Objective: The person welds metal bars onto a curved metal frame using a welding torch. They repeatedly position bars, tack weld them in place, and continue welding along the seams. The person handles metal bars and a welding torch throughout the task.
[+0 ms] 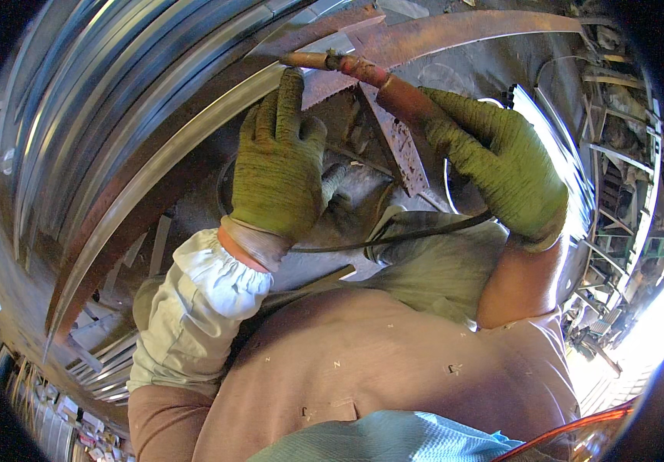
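Observation:
A green work glove covers my left hand (278, 173), which lies with its fingers stretched forward. Its fingertips touch or rest at the near edge of a long shiny metal strip (174, 146). In a similar glove, my right hand (505, 165) is wrapped round the handle of a welding torch (401, 98). The torch has a worn reddish body, and its copper-coloured nozzle (305, 59) points left, just beyond my left fingertips and over the strip's end. No arc or spark shows at the nozzle. A dark cable (424, 231) runs below my right hand.
Several long metal profiles (108, 92) lie side by side at the far left. A rusty flat bar (470, 35) extends to the far right, and a rusty brace (397, 142) slants beneath the torch. Stacked metal pieces (617, 162) line the right side.

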A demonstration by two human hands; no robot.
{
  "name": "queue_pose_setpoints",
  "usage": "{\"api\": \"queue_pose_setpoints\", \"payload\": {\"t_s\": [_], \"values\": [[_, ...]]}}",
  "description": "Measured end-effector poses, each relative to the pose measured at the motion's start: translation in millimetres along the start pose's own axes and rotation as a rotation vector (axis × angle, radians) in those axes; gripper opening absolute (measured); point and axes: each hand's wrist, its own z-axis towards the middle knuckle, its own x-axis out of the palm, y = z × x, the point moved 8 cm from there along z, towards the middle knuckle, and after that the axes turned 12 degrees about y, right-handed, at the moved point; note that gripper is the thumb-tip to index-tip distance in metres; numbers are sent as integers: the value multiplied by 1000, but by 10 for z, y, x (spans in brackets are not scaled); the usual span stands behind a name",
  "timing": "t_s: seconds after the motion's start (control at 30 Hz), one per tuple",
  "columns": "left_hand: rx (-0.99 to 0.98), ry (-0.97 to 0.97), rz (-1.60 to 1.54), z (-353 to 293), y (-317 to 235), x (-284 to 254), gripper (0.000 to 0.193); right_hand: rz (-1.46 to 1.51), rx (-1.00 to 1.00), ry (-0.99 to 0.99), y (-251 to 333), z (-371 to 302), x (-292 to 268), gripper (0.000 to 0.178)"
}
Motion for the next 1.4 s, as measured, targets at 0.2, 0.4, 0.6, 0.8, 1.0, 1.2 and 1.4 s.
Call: {"api": "queue_pose_setpoints", "payload": {"t_s": [0.2,0.4,0.6,0.8,1.0,1.2,1.4], "values": [[16,-19,10,3,-10,3,68,-8,-21,-49,-77,-3,14,45],[-64,45,-26,-17,-9,-7,47,7,-2,-18,42,-15,-10,46],[-75,131,63,-17,13,37,73,-45,5,-44,-79,-15,-1,44],[-41,42,16,-27,-2,-3,51,-96,81,-51,5,-39,-24,43],[-93,143,26,-8,31,53,70,-139,105,-53,-28,-31,-19,43],[-115,188,-8,8,41,50,71,-82,57,-36,-32,-6,-2,44],[5,13,-41,0,24,-15,64,29,10,-66,-147,8,-5,49]]}}
